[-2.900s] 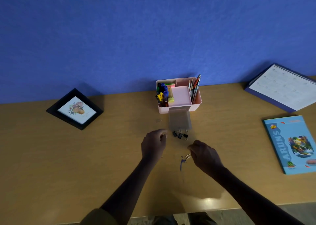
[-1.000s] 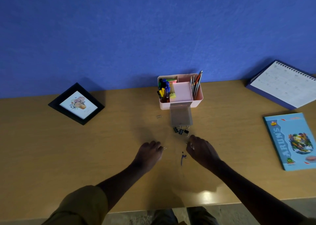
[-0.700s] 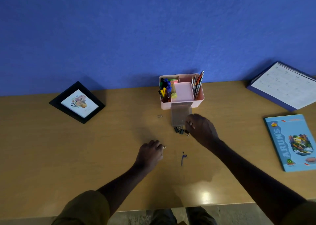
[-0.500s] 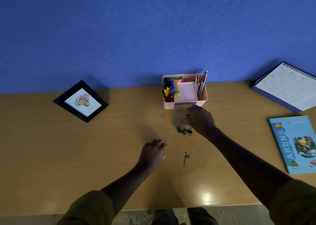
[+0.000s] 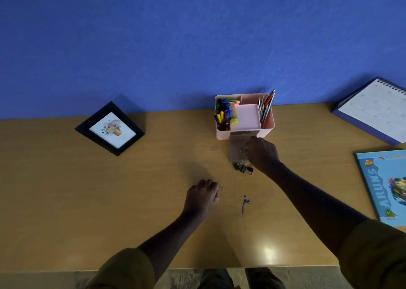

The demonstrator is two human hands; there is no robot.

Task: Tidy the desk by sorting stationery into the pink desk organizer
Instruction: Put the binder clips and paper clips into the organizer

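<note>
Wood in a yellow-brown tone makes the worktop [image 5: 87,200], and two arms in olive sleeves [image 5: 125,269] reach over its near edge. The left hand [image 5: 202,197] rests on the worktop near the middle, its fingers curled and pinching a thin paper clip [image 5: 221,189] whose wire end sticks out to the right. Just right of it lies a small blue mark [image 5: 245,203]; what it is cannot be told. Farther, a little heap of black binder clips [image 5: 242,168] lies beside the right hand [image 5: 261,154]. This hand is over a clear drawer [image 5: 235,145] that stands out from the front of the pink desk organizer [image 5: 269,127]. Its fingers are curled, but I cannot tell if they pinch something. A loose paper clip [image 5: 215,148] lies left of the drawer. The organizer stands far on the worktop, close to the blue wall [image 5: 197,36], with pens [image 5: 223,115] in its left compartment and pencils [image 5: 265,108] in its right one. A black picture frame [image 5: 109,128] lies far left, a light blue book [image 5: 386,185] at the right edge, and a calendar [image 5: 377,110] leans far right.
</note>
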